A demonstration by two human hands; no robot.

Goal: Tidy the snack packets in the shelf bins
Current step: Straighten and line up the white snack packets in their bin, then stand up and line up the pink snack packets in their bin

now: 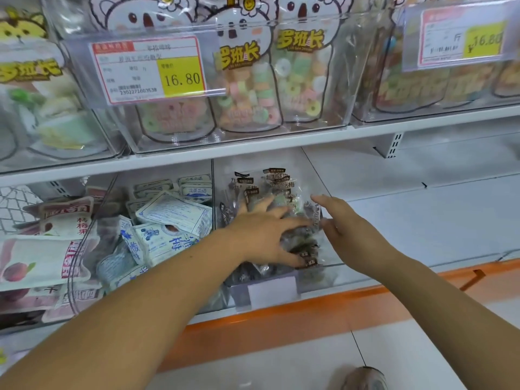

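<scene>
my left hand [264, 232] lies flat, fingers spread, on the heap of dark packets [270, 184] in the clear bin [329, 273] on the lower shelf [422, 220], pressing on them without gripping any. my right hand [343, 220] is open too, fingers straight, at the right edge of the same heap; whether it touches a packet i cannot tell. the bin to the left holds blue-and-white packets [168, 220], and bags of ring candy [253, 88] stand on the shelf above.
</scene>
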